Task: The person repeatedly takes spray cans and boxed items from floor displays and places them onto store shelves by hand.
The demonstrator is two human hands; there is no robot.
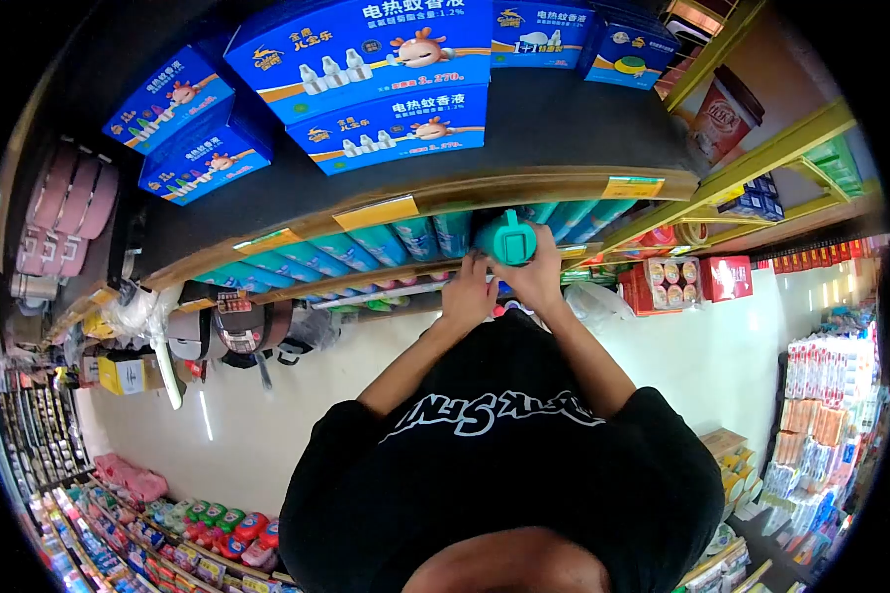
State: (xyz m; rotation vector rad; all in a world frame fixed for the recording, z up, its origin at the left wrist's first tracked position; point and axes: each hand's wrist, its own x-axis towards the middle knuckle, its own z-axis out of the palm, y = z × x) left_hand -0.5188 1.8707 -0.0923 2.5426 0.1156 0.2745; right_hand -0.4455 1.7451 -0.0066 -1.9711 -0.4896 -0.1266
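My right hand (538, 278) is closed around a teal spray can (511, 242), its capped top turned toward me, at the front edge of the lower shelf. Just to the left, my left hand (469, 295) has its thumb apart from its bent fingers. Those fingertips are beside the can and the shelf edge; whether they touch the can I cannot make out. Behind both hands, a row of similar teal and blue cans (377, 246) lines the lower shelf. The lower part of the held can is hidden by my right hand.
Above the cans runs a dark upper shelf (574, 128) with blue mosquito-liquid boxes (396, 124). A yellow metal frame (761, 158) rises at the right. Bagged appliances (242, 326) sit low on the left. Stocked shelves (821, 425) stand behind me across a pale floor (218, 415).
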